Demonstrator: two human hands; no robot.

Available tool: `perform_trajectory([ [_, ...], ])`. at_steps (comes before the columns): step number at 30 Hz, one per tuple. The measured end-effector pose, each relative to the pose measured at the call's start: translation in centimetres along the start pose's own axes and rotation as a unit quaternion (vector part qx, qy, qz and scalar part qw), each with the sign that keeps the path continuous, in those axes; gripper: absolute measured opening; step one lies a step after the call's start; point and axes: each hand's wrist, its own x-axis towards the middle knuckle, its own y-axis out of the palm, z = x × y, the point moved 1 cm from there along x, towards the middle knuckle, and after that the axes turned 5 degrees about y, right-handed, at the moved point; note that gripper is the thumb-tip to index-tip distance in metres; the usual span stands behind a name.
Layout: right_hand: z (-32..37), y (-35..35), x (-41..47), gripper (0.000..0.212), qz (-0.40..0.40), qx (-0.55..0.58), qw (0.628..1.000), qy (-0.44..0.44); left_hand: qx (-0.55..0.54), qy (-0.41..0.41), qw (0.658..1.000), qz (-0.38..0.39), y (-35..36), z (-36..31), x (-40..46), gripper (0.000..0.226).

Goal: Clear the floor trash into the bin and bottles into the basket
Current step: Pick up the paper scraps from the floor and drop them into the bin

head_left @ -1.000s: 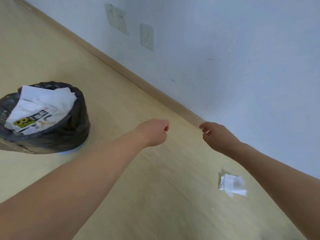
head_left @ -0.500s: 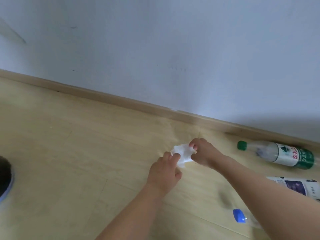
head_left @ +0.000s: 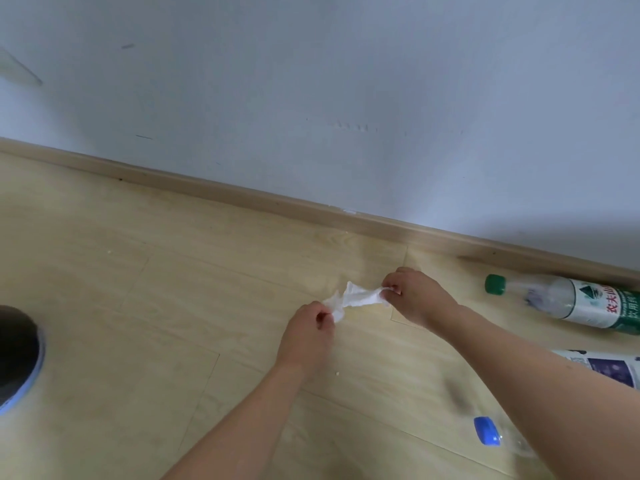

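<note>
A crumpled white tissue (head_left: 356, 298) is stretched just above the wooden floor between both hands. My left hand (head_left: 308, 336) pinches its lower left end and my right hand (head_left: 414, 295) pinches its right end. A clear bottle with a green cap and green label (head_left: 571, 303) lies by the skirting board at the right. Below it, a bottle with a blue cap (head_left: 490, 436) lies partly hidden behind my right forearm. The bin with its black bag (head_left: 19, 355) shows only at the left edge. No basket is in view.
A printed white wrapper or bottle label (head_left: 602, 370) lies at the right edge between the two bottles. The white wall and wooden skirting board (head_left: 242, 197) run across the back. Light wood floor (head_left: 138, 341) lies between the bin and my hands.
The view swung right from the bin to the tissue. Both hands took hold of the tissue and have now pulled it apart into a stretched strip.
</note>
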Motion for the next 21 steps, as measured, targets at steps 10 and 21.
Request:
perform_trajectory([
  [10, 2.3, -1.5, -1.0, 0.029, -0.033, -0.036, 0.999, 0.017, -0.014, -0.058, 0.998, -0.021, -6.8, 0.2, -0.2, 0.019],
  [21, 13.9, -8.4, -4.1, 0.024, -0.068, 0.103, 0.992, -0.015, -0.013, -0.006, 0.999, -0.048, -21.2, -0.9, -2.8, 0.012],
])
